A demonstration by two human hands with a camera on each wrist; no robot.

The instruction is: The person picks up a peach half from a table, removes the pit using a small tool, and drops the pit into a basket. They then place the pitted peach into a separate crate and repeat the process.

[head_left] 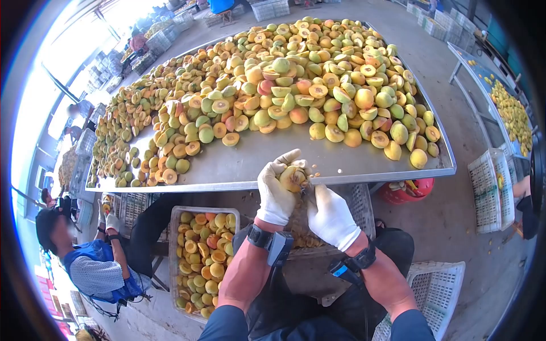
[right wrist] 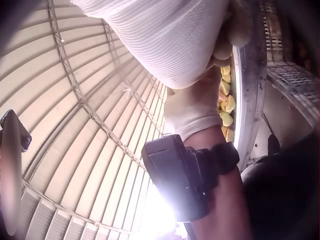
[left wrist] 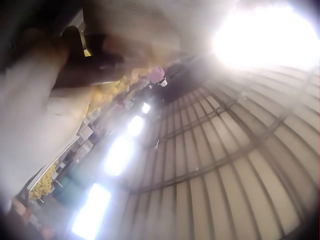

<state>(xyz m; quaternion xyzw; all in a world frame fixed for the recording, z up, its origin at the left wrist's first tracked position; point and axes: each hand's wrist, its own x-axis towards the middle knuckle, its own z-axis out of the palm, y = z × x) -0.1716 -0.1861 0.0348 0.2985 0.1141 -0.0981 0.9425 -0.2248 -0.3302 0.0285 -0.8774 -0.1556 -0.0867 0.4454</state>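
Note:
In the head view my gloved left hand (head_left: pixel 278 190) grips a yellow peach (head_left: pixel 294 178) at the table's front edge, its browned cut face toward me. My gloved right hand (head_left: pixel 331 217) is right beside it, fingers curled at the peach's right side. Between the hands, the left wrist view shows a small tool with a curved metal tip (left wrist: pixel 75 41), blurred and pinched by the right hand; its handle is mostly hidden. The right wrist view shows mainly white glove cuffs. Many halved peaches (head_left: pixel 267 85) lie heaped on the metal table (head_left: pixel 273 162) before me.
A white crate (head_left: pixel 175 256) of peach halves stands at my left, another crate (head_left: pixel 449 284) at my right. A red basin (head_left: pixel 406 191) sits under the table's right side. A person (head_left: pixel 102 261) works at the left. Another fruit-covered table (head_left: pixel 483 122) stands far right.

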